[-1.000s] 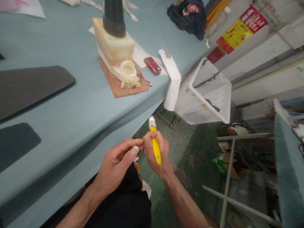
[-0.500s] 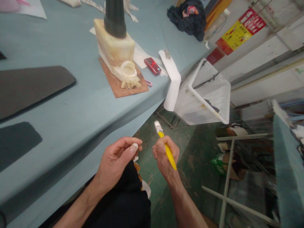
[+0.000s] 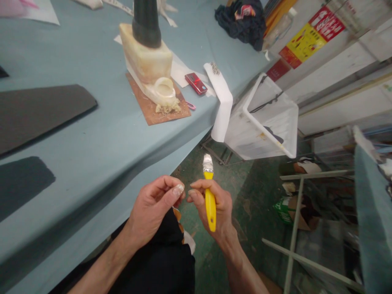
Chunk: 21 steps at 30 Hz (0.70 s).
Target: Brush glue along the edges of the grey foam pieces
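Note:
My right hand (image 3: 214, 204) is wrapped round a small brush with a yellow handle (image 3: 210, 204), its pale bristles pointing up and away. Its forefinger reaches left toward my left hand (image 3: 153, 208), whose thumb and fingertips are pinched together; whatever lies between them is too small to make out. Both hands hover off the edge of the blue-covered table (image 3: 92, 134), above my dark-clothed lap (image 3: 165, 261). On the table stands a cream block (image 3: 147, 61) with a black cylinder on top and a round cup at its foot, on a brown board (image 3: 156, 112).
Two dark sheets (image 3: 39, 110) lie at the table's left. A red phone (image 3: 196, 83), white paper (image 3: 222, 102) hanging over the edge and a dark cloth bundle (image 3: 241, 20) sit farther back. A white plastic crate (image 3: 266, 118) and metal frames (image 3: 294, 224) stand on the green floor at right.
My right hand swung the brush right and away from the left hand, then came back toward it with the brush more upright. The left hand stayed pinched and rose slightly.

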{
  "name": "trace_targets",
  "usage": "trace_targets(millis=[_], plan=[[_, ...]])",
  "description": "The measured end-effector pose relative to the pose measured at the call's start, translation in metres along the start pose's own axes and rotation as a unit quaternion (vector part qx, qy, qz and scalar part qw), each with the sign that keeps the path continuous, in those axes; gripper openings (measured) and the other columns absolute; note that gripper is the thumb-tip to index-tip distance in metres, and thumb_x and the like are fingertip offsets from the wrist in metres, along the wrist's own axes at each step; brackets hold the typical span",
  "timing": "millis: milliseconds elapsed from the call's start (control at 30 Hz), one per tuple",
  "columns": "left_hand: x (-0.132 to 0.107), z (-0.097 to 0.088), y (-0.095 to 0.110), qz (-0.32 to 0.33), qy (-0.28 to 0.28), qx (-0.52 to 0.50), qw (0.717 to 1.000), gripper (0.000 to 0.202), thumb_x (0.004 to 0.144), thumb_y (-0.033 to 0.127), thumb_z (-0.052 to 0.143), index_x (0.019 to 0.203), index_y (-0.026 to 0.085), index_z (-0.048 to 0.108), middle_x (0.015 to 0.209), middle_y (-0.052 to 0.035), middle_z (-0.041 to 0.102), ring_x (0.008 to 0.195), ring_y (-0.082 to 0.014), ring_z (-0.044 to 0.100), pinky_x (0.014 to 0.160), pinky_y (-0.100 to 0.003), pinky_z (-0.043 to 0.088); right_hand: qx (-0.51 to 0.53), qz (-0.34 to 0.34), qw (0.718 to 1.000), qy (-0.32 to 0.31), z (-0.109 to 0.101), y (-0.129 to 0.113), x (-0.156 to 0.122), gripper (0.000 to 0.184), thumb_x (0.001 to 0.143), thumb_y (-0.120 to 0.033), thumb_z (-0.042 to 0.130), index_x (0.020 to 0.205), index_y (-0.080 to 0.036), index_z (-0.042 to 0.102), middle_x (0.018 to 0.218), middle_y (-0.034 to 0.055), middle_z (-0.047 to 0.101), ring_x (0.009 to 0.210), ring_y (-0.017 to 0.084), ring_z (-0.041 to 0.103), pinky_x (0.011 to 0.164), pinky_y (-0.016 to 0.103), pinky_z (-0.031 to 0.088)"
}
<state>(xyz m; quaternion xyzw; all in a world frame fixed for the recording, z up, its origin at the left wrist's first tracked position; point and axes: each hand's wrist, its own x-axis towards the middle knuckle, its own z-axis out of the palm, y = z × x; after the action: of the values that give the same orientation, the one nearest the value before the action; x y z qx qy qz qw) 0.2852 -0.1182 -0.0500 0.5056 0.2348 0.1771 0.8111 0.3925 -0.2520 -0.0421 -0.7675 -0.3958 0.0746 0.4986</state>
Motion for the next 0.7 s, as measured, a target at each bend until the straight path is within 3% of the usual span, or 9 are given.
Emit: trace_targets(millis=[200,333,533,700], plan=[[-0.002,-0.005,-0.004,-0.005,0.028,0.012,1.000,0.043,0.084,0.060,0.087,0.079,0.018,0.078,0.069,-0.0030,0.072,0.063,-0.0127,0.062,0.062,-0.022,0.054,0.013,-0.042,0.998,-0.040,0.007,-0.014,0.011,0.008,0.103,-0.025,0.068,0.103,-0.022,0.076,0.074,-0.0002,0.081,0.060,0.013,0.077,0.058,0.020,0.059],[-0.002,-0.007,-0.006,-0.004,0.031,0.032,0.999,0.042,0.085,0.059,0.086,0.080,0.017,0.080,0.071,-0.0045,0.074,0.063,-0.0142,0.063,0.059,-0.024,0.054,-0.007,-0.054,0.997,-0.048,0.003,-0.014,0.011,0.009,0.104,-0.025,0.067,0.104,-0.022,0.076,0.074,-0.0008,0.081,0.059,0.012,0.076,0.058,0.020,0.059],[-0.001,-0.004,0.000,0.062,0.035,0.094,0.993,0.032,0.088,0.052,0.084,0.082,0.020,0.084,0.075,-0.0044,0.078,0.063,-0.0141,0.064,0.061,-0.024,0.056,-0.092,-0.079,0.990,-0.069,-0.005,-0.015,0.011,0.011,0.106,-0.025,0.065,0.104,-0.022,0.076,0.080,0.0018,0.084,0.062,0.013,0.077,0.061,0.022,0.057],[-0.001,-0.006,0.002,0.098,0.019,0.111,0.989,0.025,0.093,0.044,0.080,0.085,0.021,0.085,0.076,-0.0041,0.079,0.066,-0.0149,0.068,0.064,-0.024,0.058,-0.074,-0.058,0.989,-0.112,-0.007,-0.014,0.015,0.017,0.108,-0.025,0.060,0.105,-0.019,0.076,0.079,0.0022,0.083,0.061,0.012,0.076,0.060,0.020,0.055]])
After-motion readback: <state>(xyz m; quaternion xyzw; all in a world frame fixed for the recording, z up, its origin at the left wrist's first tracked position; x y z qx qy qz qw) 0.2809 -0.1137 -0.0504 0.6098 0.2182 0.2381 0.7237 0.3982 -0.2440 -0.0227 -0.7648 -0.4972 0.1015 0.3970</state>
